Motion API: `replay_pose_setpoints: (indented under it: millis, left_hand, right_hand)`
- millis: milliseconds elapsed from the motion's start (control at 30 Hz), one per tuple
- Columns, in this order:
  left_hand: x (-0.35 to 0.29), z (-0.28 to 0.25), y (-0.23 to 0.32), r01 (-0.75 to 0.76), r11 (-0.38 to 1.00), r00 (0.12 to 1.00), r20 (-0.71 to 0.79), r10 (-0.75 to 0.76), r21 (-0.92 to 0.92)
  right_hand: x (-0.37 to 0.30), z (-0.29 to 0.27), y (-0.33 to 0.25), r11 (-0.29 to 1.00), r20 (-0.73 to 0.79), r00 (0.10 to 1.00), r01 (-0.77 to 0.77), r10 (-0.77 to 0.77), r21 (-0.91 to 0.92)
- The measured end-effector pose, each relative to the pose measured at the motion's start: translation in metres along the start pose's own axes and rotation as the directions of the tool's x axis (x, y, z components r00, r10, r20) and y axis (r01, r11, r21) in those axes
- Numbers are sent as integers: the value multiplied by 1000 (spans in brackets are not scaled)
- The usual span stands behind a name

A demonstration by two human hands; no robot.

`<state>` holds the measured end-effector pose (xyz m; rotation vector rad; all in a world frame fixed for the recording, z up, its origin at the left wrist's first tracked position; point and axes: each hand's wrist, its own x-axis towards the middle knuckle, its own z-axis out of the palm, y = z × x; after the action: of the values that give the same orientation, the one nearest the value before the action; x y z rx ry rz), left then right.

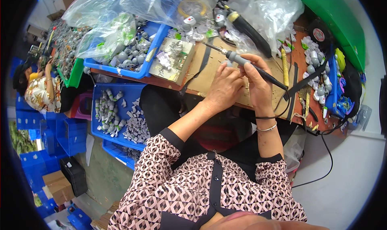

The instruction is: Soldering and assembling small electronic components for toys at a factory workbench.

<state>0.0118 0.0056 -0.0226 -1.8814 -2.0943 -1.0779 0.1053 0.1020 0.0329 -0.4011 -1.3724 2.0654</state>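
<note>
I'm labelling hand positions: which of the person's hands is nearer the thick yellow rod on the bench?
Right. The right hand, holding the soldering iron, is a little left of the thick yellow rod; the left hand is farther left of it.

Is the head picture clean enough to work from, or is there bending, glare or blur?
Head view: black fisheye rim, with the green bin bowed at upper right; head view: bright glints on the clear plastic bag; head view: left hand, right hand and soldering iron look reasonably sharp.
</note>
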Motion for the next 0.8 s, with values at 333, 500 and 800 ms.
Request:
replay_pose_setpoints:
  millis: [333, 500, 800]
  left_hand:
    - [5, -9, -6, -66, 998, 997, -39, 66, -6]
    - [1, -7, -2, -33, 999, 999, -8, 34, 30]
    - [2, -4, -2, 57, 997, 996, -68, -60, -51]
  right_hand:
    - [-57, -43, -27, 936, -199, 961, 117, -190, -332]
    - [-21, -2, -25, 917, -5, 986, 154, -167, -367]
    - [25, 41, 6, 900, 122, 978, 204, -170, -385]
